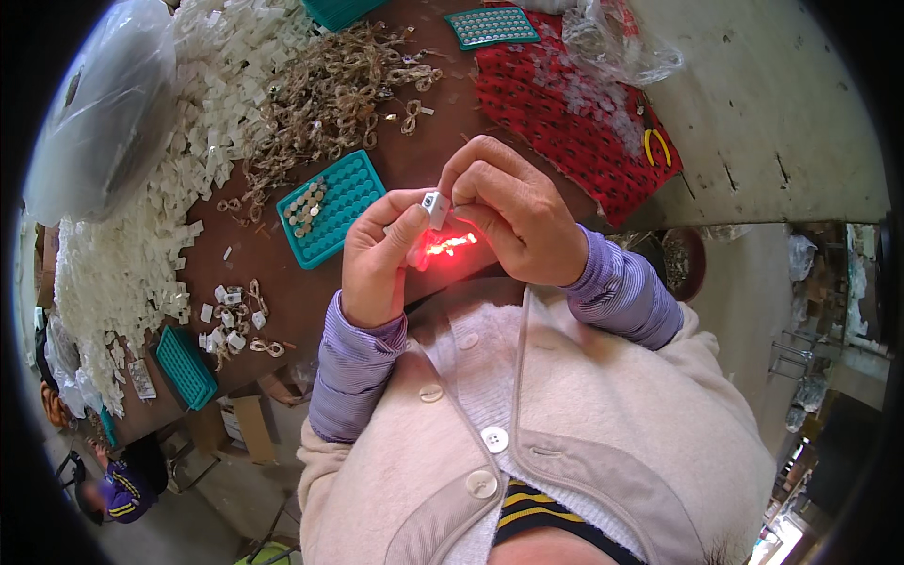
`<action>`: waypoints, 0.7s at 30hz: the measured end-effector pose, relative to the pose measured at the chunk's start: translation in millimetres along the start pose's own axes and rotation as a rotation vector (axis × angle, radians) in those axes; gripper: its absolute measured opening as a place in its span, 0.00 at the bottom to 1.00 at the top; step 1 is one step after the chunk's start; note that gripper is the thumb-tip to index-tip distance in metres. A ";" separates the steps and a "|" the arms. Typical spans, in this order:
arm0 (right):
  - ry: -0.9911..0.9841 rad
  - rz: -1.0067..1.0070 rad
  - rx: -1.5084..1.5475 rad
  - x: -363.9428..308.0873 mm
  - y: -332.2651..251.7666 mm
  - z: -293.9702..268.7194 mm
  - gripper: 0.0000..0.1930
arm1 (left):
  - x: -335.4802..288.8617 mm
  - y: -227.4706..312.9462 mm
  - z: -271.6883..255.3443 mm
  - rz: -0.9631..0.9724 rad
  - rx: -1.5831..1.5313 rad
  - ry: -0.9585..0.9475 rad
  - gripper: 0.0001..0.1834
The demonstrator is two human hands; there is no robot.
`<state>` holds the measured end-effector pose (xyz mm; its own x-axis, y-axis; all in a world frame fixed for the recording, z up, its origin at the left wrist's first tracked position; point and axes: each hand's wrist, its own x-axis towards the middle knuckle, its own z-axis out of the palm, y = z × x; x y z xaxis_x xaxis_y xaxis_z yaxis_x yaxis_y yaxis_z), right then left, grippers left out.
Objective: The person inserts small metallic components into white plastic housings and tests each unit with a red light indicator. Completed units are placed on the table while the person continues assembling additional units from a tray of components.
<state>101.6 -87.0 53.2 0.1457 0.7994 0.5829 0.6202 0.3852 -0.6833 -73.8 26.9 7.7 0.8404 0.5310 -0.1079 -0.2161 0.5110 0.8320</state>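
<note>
My left hand pinches a small white battery case between thumb and fingers, in front of my chest. Just below the case, a bunched string of lights glows bright red. Close against the other side of the case is my right hand, its thumb and fingertips drawn together; what they hold, if anything, is too small to tell. Left of my left hand lies a teal tray of round pockets, with a cluster of silver button cells at one end.
Small white plastic cases are heaped along the table's left, beside a pile of coiled brown strings. Yellow-handled pliers lie on a red cloth. Another teal tray sits near the left edge. At lower left is another person.
</note>
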 end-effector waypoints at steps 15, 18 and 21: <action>-0.010 0.210 -0.571 61.4 141.7 45.6 0.18 | -6.7 22.5 8.5 -0.135 -0.400 0.224 0.21; -0.042 0.231 -0.659 68.1 157.5 54.7 0.17 | -4.5 23.0 11.3 -0.186 -0.430 0.153 0.21; -0.096 0.278 -0.555 63.6 161.3 41.4 0.15 | -3.4 27.9 2.3 -0.146 -0.442 -0.065 0.22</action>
<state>179.0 45.2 -38.1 0.3051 0.8831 0.3565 0.8806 -0.1191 -0.4586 -81.5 37.8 32.5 0.9041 0.3958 -0.1609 -0.2720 0.8237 0.4976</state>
